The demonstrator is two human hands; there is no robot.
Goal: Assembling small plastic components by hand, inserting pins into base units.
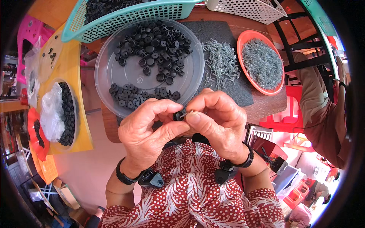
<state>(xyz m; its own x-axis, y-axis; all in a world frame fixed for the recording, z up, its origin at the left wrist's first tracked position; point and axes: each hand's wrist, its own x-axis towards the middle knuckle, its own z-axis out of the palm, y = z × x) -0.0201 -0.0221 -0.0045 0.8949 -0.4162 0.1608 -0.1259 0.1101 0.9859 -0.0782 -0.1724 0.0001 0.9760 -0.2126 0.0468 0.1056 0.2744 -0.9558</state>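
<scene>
Between the thumb and forefinger of my left hand (146, 131) is a small black plastic part (177, 116). My right hand (220, 123) pinches a thin metal screw (185, 114), its threaded shaft lying against that part. Just beyond my fingers sits a round clear plastic tray (127, 74). Inside it, a heap of black cylindrical parts (152, 47) fills the far side, and flatter black pieces with center holes (131, 97) gather along the near side. To the right, loose screws (220, 62) are piled on a dark mat (241, 93).
An orange-red bowl (240, 47) full of screws (262, 64) stands on the table's right. Along the back are a teal basket (140, 18) and a white basket (247, 9). On the left, a yellow table (85, 125) carries plastic bags and black parts. Another person's leg (315, 91) is at right.
</scene>
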